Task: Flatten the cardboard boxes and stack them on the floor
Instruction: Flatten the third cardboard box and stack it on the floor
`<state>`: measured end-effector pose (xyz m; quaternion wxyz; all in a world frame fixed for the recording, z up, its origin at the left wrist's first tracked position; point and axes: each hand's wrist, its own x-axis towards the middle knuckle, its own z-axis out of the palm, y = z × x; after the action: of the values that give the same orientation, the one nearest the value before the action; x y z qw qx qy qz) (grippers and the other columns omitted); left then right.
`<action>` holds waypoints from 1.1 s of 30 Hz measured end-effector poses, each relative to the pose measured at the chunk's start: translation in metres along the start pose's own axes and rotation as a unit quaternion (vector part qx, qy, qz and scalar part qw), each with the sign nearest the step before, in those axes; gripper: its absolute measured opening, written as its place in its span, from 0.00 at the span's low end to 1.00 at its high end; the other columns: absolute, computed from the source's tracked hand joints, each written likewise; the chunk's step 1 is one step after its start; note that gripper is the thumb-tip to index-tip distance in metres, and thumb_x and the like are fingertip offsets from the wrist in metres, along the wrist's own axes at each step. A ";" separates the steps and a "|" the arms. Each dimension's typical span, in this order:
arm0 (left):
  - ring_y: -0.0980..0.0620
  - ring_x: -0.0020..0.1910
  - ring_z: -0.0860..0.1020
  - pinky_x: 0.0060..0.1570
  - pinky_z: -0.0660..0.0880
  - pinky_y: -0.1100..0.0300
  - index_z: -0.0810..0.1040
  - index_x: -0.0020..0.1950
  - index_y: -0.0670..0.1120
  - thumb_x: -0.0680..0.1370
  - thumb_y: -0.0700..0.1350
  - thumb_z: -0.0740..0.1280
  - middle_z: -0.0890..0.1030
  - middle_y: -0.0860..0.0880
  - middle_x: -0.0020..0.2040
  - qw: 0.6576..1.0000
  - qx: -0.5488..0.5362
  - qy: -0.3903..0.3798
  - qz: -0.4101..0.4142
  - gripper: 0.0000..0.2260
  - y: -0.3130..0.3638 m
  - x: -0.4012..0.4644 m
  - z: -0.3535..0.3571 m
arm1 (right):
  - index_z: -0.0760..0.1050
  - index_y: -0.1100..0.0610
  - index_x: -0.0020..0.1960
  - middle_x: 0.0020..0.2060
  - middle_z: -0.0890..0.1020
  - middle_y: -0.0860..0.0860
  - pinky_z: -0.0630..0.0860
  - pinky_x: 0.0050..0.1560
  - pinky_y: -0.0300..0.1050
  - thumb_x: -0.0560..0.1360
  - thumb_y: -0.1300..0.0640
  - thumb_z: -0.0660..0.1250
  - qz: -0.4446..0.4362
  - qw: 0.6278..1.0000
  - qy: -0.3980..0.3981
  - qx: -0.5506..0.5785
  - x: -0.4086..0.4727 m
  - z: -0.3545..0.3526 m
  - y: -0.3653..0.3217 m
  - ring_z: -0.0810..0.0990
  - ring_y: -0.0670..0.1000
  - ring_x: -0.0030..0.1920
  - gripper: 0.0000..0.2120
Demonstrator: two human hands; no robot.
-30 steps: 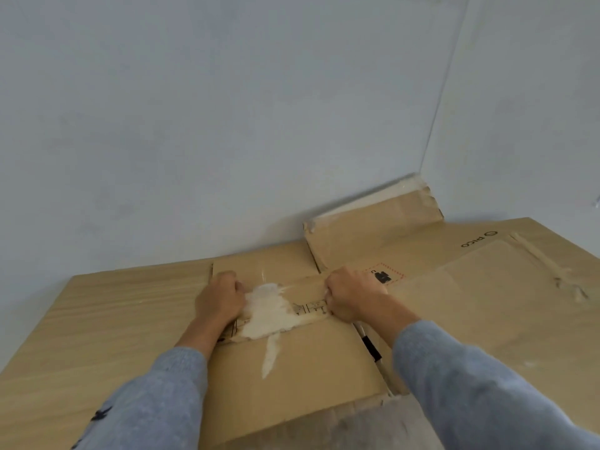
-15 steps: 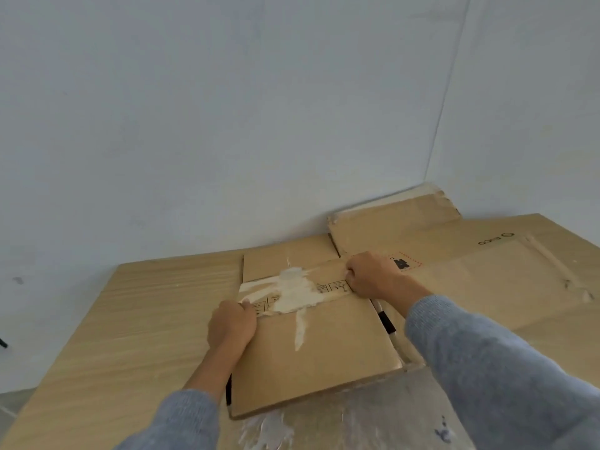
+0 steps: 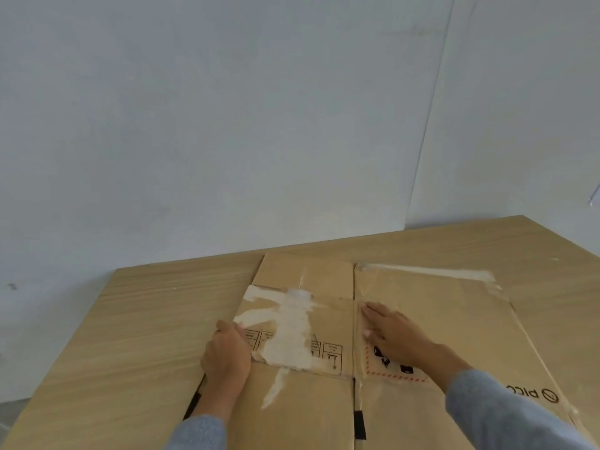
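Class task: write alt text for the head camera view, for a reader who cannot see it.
Two hands press a flattened cardboard box onto a wooden surface: the left hand grips its left edge, the right hand lies flat. White walls rise behind.

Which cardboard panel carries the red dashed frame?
The right panel, under the flat right hand; the left panel shows only black symbols and torn white patches.

Flattened brown cardboard boxes (image 3: 324, 336) lie side by side on wood floor, w/ torn white label patches.
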<state>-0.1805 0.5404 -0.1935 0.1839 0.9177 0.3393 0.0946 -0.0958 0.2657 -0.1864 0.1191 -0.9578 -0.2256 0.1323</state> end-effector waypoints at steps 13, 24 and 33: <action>0.33 0.52 0.75 0.38 0.68 0.48 0.70 0.56 0.34 0.79 0.42 0.57 0.76 0.31 0.52 0.982 -0.117 0.072 -0.133 0.12 0.009 -0.003 0.008 | 0.58 0.53 0.74 0.74 0.61 0.50 0.59 0.74 0.50 0.79 0.52 0.56 0.050 0.992 0.107 0.047 -0.027 0.008 0.056 0.62 0.53 0.73 0.25; 0.36 0.60 0.66 0.58 0.64 0.42 0.67 0.64 0.31 0.77 0.44 0.59 0.70 0.31 0.61 0.990 0.016 0.081 -0.111 0.21 0.017 -0.041 0.029 | 0.53 0.54 0.75 0.75 0.58 0.49 0.53 0.74 0.52 0.80 0.47 0.48 0.049 0.994 0.097 -0.017 -0.038 0.005 0.055 0.55 0.50 0.75 0.25; 0.33 0.68 0.64 0.67 0.64 0.43 0.60 0.70 0.29 0.75 0.36 0.61 0.65 0.30 0.68 0.994 0.004 0.081 -0.068 0.25 0.033 -0.035 0.053 | 0.38 0.49 0.76 0.76 0.40 0.44 0.36 0.75 0.55 0.80 0.44 0.41 0.033 0.996 0.082 -0.001 0.006 0.019 0.045 0.37 0.47 0.76 0.27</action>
<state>-0.1720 0.4801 -0.2304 0.1586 0.8825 0.4149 0.1543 -0.0781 0.2328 -0.2183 0.1322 -0.9725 -0.1835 0.0566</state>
